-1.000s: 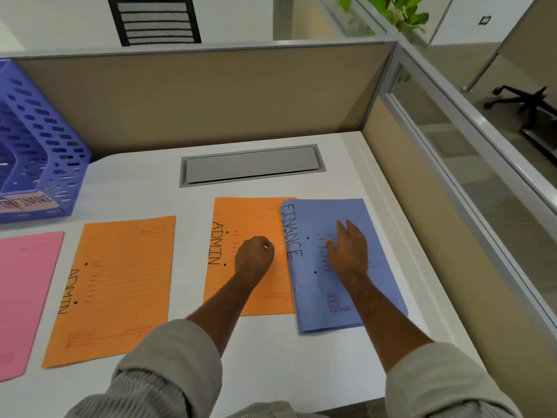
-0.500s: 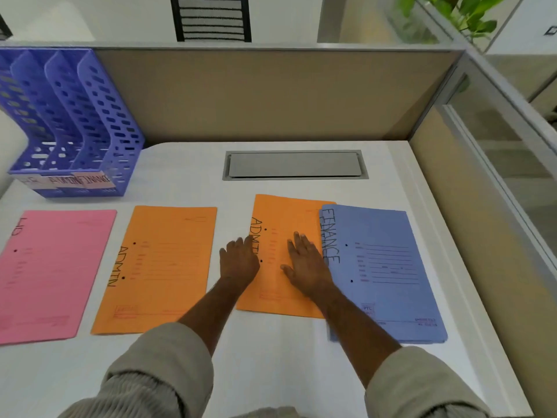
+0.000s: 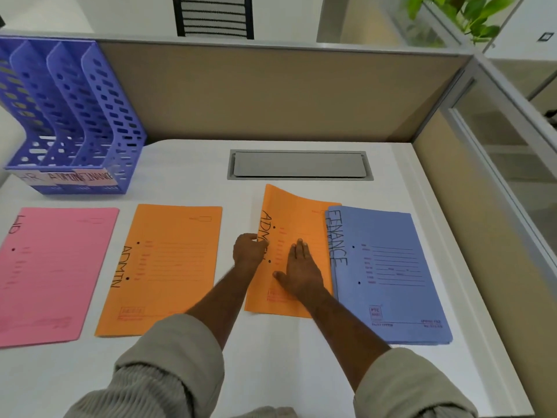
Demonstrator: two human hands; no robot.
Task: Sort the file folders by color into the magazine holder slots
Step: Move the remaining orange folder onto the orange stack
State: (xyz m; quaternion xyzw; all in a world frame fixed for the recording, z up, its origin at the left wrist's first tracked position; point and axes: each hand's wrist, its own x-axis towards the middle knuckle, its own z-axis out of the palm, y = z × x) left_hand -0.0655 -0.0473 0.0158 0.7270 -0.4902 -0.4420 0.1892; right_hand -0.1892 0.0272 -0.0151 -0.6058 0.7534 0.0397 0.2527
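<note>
Since half a second ago, the left edge of the orange ADMIN folder (image 3: 298, 236) under the hands has risen off the white surface (image 3: 271, 357), curling up at its far left corner; before, it lay flat.

On that surface, the purple magazine holder (image 3: 75, 116) stands at the far left, its slots labelled HR, ADMIN and FINANCE. In front of it lie the pink folder (image 3: 57, 273) and a second orange folder (image 3: 162, 267), both flat and well apart from either hand. The blue FINANCE folder (image 3: 388, 276) lies at the right, its left edge overlapping the lifted orange folder.

The right hand (image 3: 301, 273) rests flat on the lifted folder's cover, fingers straight, holding nothing. The left hand (image 3: 250, 250) has its fingers curled round the folder's raised left edge, gripping it beside the ADMIN lettering, just left of the right hand.
</note>
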